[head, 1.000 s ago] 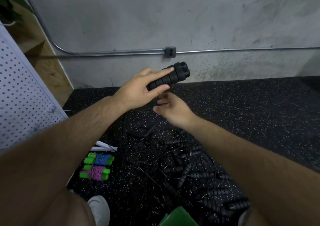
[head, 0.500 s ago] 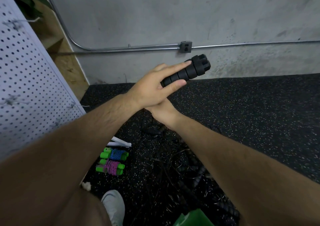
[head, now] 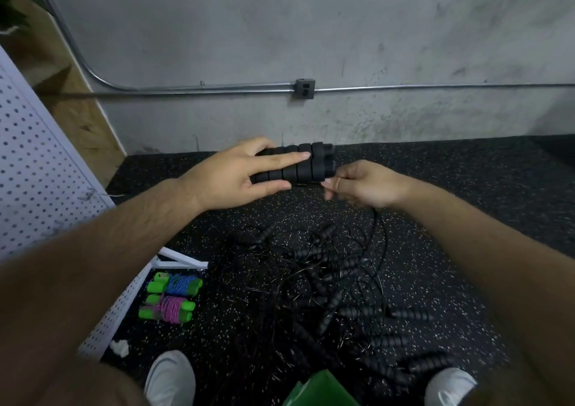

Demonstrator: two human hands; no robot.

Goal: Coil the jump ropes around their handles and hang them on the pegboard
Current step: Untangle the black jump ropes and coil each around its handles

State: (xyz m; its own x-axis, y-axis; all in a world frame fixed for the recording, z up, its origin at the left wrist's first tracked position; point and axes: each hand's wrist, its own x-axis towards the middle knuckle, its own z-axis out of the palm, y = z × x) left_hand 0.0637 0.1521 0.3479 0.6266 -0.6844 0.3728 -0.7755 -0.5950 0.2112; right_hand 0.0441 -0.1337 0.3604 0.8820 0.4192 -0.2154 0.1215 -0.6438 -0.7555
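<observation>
A grey wall filled the 12 o'clock side above a black speckled floor, and a white pegboard leaned at 9 o'clock. A tangle of black jump ropes lay on the floor toward 6 o'clock. Just above centre, the left hand gripped a pair of black handles lying sideways, its fingers clamped along them. At their 3 o'clock end, the right hand pinched a thin black cord that trailed down to the tangle. At 7 o'clock lay a coiled blue rope and a coiled pink rope, both with green handles.
</observation>
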